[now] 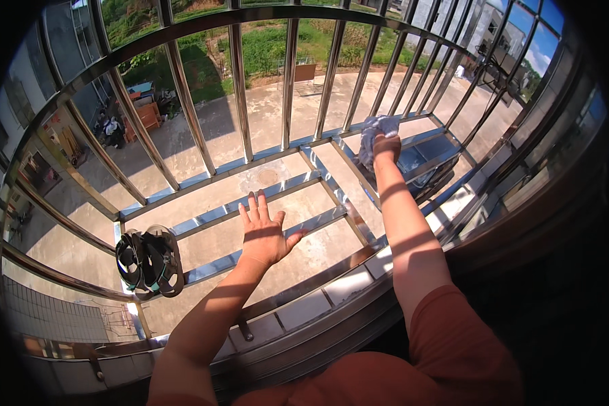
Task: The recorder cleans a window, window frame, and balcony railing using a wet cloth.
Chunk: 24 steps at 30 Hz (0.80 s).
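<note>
My right hand [387,147] is closed round a crumpled grey-white cloth [371,135] at the far right part of the metal window cage. The cloth is against or just above the cage's far lower rail, near the feet of the upright bars. With fingers spread, my left hand [264,233] is over the flat shiny floor bars [213,267] of the cage, holding nothing. Whether its palm rests on a bar I cannot tell. A pair of dark strappy sandals [149,262] sits on the floor bars at the left end.
Upright metal bars [287,81] and a curved rail [203,21] enclose the far side. A tiled sill [304,308] runs along the near edge. Through gaps in the floor bars I see concrete ground [304,250] far below and a dark vehicle [423,159]. Cables [494,74] hang at right.
</note>
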Each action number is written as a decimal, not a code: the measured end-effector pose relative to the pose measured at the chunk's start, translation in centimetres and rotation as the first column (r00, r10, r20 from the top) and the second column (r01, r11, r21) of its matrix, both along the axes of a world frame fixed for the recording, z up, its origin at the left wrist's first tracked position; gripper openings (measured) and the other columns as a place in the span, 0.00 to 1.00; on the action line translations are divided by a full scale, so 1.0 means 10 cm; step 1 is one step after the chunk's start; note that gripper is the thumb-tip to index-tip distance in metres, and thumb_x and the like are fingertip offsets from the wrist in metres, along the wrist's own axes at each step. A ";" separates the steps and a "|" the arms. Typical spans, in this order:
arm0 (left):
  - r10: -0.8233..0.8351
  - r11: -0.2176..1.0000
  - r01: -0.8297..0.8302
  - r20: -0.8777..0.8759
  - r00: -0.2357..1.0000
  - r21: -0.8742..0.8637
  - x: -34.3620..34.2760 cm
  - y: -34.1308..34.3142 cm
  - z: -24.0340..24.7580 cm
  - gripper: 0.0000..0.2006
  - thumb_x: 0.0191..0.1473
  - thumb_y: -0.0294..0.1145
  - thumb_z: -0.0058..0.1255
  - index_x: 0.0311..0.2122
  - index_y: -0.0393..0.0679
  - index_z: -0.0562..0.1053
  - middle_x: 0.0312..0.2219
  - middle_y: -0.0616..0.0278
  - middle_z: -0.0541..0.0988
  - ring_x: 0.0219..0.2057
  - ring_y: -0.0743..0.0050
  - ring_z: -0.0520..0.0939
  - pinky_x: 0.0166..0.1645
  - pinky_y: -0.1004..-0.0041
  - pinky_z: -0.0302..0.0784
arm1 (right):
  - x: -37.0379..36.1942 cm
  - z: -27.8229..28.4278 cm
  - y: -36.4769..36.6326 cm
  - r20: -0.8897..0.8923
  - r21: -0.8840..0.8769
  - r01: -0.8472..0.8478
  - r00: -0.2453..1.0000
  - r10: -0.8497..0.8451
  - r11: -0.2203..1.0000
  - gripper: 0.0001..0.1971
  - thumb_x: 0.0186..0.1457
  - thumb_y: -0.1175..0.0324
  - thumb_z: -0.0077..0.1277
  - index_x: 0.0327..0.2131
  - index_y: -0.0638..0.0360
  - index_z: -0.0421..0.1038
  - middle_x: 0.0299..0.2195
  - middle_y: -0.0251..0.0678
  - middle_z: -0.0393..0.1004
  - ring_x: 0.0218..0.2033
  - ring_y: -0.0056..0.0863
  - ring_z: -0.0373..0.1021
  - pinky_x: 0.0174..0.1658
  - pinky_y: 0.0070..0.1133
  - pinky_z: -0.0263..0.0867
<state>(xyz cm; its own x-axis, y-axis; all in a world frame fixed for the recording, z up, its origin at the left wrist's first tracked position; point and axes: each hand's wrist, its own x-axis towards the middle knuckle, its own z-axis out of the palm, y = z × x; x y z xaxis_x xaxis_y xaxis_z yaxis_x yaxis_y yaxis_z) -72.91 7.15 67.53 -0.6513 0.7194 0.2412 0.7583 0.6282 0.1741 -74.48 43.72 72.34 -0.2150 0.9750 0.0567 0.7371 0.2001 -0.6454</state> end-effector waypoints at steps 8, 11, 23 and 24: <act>-0.105 0.993 0.102 0.037 0.994 0.067 0.08 0.19 0.10 0.36 0.45 0.67 0.46 0.45 0.42 0.75 0.59 0.28 0.51 0.62 0.28 0.47 0.63 0.39 0.34 | -0.45 1.56 0.50 -0.277 0.703 0.002 0.922 0.271 0.711 0.36 0.46 0.60 0.56 0.57 0.61 0.54 0.55 0.49 0.60 0.56 0.45 0.59 0.59 0.30 0.57; -0.120 0.989 0.119 -0.003 0.993 0.093 0.08 0.14 0.12 0.35 0.45 0.65 0.47 0.42 0.39 0.75 0.58 0.24 0.50 0.62 0.24 0.46 0.62 0.36 0.33 | -0.70 1.35 0.26 -0.371 0.715 0.166 0.913 0.168 0.679 0.39 0.44 0.55 0.58 0.57 0.61 0.55 0.54 0.50 0.62 0.55 0.46 0.61 0.58 0.31 0.57; -0.099 0.986 0.095 0.019 0.995 0.136 0.07 0.18 0.13 0.35 0.46 0.66 0.47 0.43 0.39 0.76 0.58 0.25 0.52 0.61 0.25 0.48 0.62 0.38 0.34 | -0.71 0.05 0.29 -0.419 0.545 0.107 0.894 0.160 0.832 0.41 0.45 0.52 0.57 0.59 0.63 0.53 0.57 0.48 0.60 0.58 0.42 0.58 0.62 0.29 0.53; -0.106 0.986 0.103 0.016 0.994 0.133 0.09 0.18 0.15 0.35 0.46 0.66 0.47 0.43 0.39 0.76 0.58 0.25 0.52 0.61 0.25 0.48 0.62 0.38 0.34 | -0.66 -0.10 0.31 -0.361 0.468 0.063 0.924 0.127 0.881 0.42 0.45 0.51 0.57 0.60 0.63 0.52 0.58 0.48 0.59 0.59 0.41 0.57 0.62 0.29 0.53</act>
